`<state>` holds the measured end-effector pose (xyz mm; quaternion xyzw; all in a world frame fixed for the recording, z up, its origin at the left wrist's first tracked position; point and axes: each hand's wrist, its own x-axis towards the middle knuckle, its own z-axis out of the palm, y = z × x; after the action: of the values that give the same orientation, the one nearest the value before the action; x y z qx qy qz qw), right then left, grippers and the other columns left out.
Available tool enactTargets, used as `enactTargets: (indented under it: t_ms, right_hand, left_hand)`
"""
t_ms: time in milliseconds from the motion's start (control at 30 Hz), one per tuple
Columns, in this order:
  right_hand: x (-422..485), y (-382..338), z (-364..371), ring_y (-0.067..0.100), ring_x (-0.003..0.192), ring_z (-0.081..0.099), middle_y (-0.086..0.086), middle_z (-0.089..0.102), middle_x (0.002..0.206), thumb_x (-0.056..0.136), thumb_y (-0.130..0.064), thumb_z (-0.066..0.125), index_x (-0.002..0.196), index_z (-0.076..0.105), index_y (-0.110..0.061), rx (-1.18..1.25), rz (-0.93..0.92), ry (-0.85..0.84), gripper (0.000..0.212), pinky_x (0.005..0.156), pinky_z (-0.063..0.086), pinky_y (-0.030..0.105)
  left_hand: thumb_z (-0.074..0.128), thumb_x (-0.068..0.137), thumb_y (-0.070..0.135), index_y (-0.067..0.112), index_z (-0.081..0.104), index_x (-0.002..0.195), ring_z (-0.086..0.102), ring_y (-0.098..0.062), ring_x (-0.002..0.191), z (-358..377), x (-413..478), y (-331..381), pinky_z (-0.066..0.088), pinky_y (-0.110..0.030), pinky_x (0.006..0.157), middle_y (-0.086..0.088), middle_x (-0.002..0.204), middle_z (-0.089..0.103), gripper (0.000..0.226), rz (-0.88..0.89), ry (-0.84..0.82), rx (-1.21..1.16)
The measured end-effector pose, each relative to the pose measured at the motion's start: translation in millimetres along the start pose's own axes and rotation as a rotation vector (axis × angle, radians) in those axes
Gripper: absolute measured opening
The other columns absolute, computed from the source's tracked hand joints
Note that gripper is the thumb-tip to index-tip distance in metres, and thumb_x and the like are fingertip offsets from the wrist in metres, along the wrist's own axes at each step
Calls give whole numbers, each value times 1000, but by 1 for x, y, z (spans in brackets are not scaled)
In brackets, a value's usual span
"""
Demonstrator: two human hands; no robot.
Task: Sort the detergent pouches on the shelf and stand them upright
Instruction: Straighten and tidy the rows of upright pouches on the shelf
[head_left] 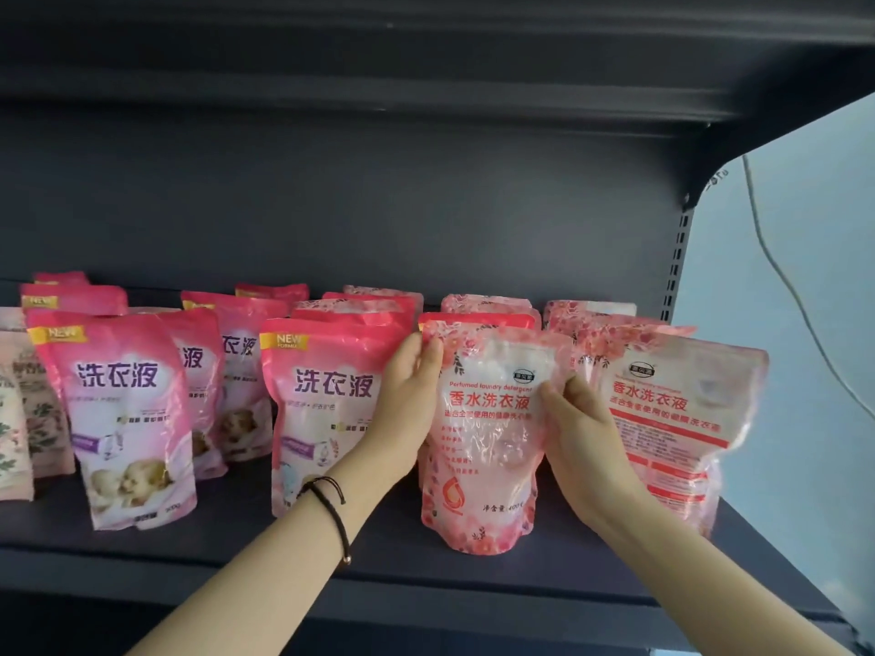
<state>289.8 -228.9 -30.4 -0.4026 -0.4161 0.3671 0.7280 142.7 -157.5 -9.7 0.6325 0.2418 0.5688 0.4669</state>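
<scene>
A floral pink detergent pouch (487, 442) stands upright at the front of the dark shelf (379, 556). My left hand (407, 395) grips its upper left corner, fingers curled over the top edge. My right hand (577, 428) pinches its right edge at mid height. A matching floral pouch (672, 419) stands to the right, with more of the same kind in rows behind both. Left of my hands stand pink pouches with purple lettering (322, 409) (123, 419), several more behind them.
Cream pouches with leaf prints (19, 419) stand at the far left edge. The upper shelf (426, 87) hangs overhead. A slotted upright (677, 262) marks the shelf's right end, beside a pale wall with a hanging cable (776, 267).
</scene>
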Motion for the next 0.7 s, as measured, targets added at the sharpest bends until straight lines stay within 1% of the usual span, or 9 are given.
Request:
enactTargets:
  t_ms: [33,100,167,267,333,433,500,600,700]
  right_hand:
    - [1,-4,-2,27,97,64,9,69,102,99,-8,45,104,56,-2,-39,-18,-24,13,87,55,39]
    - [5,-17,-7,25,100,67,7,71,106,97,-5,47,110,58,-6,-174,-79,-71,17,85,57,38]
    - [10,-37,-7,22,98,68,5,70,104,94,-4,54,109,59,-12,-376,-179,-130,18,85,57,36]
    - [25,-73,-1,19,90,65,0,69,95,90,-10,62,104,64,-19,-681,-335,-224,17,84,54,32]
    - [39,-92,4,15,84,67,0,71,88,89,-21,62,95,70,-18,-789,-365,-271,9,81,53,28]
    - [65,-116,7,14,80,68,0,73,83,90,-29,60,87,72,-15,-886,-293,-345,20,76,55,23]
    - [82,-127,9,11,79,70,-3,74,81,89,-26,60,87,72,-18,-1011,-244,-406,15,77,57,25]
    - [107,-138,14,8,75,70,-8,74,80,88,-23,63,83,73,-26,-1202,-199,-502,12,76,58,26]
    - [122,-145,19,4,72,69,-10,74,80,85,-28,67,83,73,-29,-1299,-104,-626,6,69,57,18]
  left_hand:
    - [44,101,25,24,61,100,66,5,84,-2,3,4,49,-9,66,19,88,69,17,24,-21,39]
    - [50,98,19,32,61,103,61,11,89,-7,12,16,49,-10,71,22,97,66,18,105,-86,206]
    - [58,93,17,31,65,103,61,8,95,-13,21,34,49,-17,81,21,102,66,19,209,-179,408]
    - [67,87,19,30,72,89,67,1,82,-16,39,66,53,-21,78,13,85,73,12,355,-304,620]
    - [71,84,28,32,72,89,67,2,79,-18,56,83,53,-23,81,12,82,73,7,393,-368,781]
    - [74,80,35,34,70,91,65,7,78,-19,90,98,51,-27,87,15,81,73,11,325,-493,957]
    - [75,79,36,33,71,91,67,3,81,-20,109,103,51,-30,89,14,84,74,13,256,-590,979]
    - [77,77,39,33,72,89,69,-1,82,-19,136,105,49,-25,82,12,86,74,15,190,-739,924]
    - [79,75,35,31,72,90,69,-3,80,-17,158,102,51,-20,76,10,86,74,16,99,-878,912]
